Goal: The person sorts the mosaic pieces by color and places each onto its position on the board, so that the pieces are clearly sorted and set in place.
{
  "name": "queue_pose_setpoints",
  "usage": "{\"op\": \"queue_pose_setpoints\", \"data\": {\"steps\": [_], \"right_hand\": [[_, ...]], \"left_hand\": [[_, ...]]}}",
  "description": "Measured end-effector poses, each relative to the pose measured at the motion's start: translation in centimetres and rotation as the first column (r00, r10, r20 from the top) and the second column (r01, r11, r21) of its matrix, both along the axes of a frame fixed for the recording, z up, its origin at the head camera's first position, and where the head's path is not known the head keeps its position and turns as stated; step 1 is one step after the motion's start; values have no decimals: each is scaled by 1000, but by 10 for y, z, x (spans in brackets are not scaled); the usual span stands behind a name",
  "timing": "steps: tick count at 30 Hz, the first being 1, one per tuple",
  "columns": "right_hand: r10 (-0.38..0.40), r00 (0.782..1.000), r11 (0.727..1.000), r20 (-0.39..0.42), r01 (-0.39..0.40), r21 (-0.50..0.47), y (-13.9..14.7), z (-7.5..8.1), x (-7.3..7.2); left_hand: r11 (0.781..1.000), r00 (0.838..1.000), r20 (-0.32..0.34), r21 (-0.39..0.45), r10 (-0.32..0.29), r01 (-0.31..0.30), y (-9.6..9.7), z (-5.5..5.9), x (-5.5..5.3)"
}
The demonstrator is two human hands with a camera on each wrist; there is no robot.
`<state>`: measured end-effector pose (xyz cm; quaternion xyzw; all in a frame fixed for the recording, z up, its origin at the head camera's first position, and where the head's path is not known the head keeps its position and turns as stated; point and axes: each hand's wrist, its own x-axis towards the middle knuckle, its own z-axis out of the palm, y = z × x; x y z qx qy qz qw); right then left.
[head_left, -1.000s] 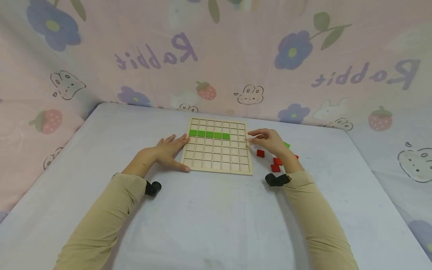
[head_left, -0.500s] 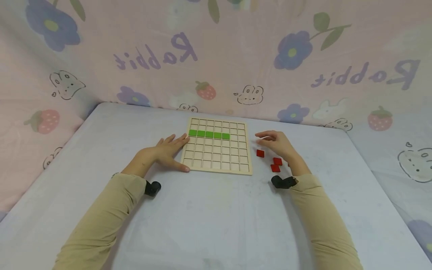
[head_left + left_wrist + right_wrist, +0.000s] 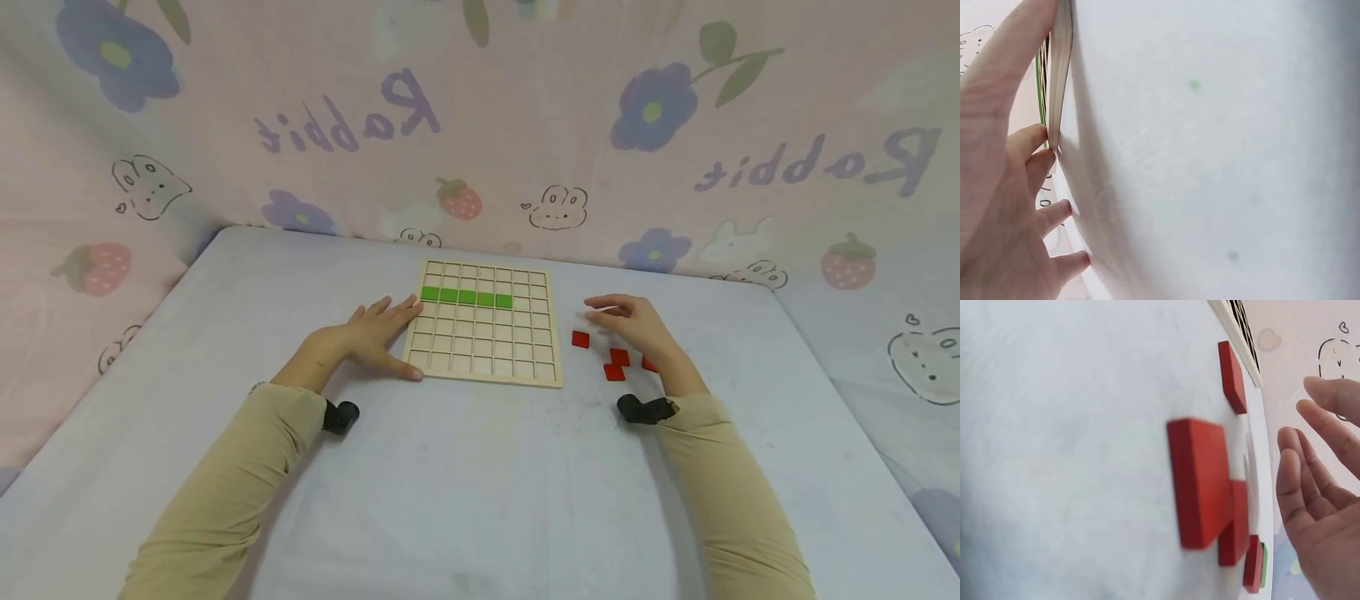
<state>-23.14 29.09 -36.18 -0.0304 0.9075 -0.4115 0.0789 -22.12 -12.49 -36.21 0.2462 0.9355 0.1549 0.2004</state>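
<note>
A pale wooden grid board [image 3: 482, 343] lies on the table, with a row of several green square tiles [image 3: 467, 297] in its cells. My left hand [image 3: 367, 335] rests at the board's left edge, fingers spread and thumb at the near corner; the left wrist view shows fingertips [image 3: 1041, 161] against the board's side. To the right of the board, my right hand [image 3: 636, 323] hovers above loose tiles, fingers slightly bent. Nothing shows between its fingers [image 3: 1290, 481] in the right wrist view. Several red square tiles [image 3: 581, 339] lie beneath and before it.
One loose green tile [image 3: 1264, 565] sits behind a red tile in the right wrist view; the right hand hides it from the head view. A white cloth [image 3: 465, 483] covers the table. A patterned curtain [image 3: 495, 125] stands behind and at the sides.
My right hand has drawn back to the right, away from the board's edge, above the loose tiles. The left hand and the green row stay as they were.
</note>
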Motion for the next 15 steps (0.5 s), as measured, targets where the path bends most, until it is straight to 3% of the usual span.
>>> {"op": "queue_pose_setpoints", "data": {"steps": [9,15], "right_hand": [[-57,998,998,-31,58,30,10,-2,4],[-36,998,998,-50,38,46,19,-3,6]], "left_hand": [[1000,1000,-6,2,-5,5,0,-1,-1],[1000,1000,-6,0,-9,9,0,-1,-1]]}}
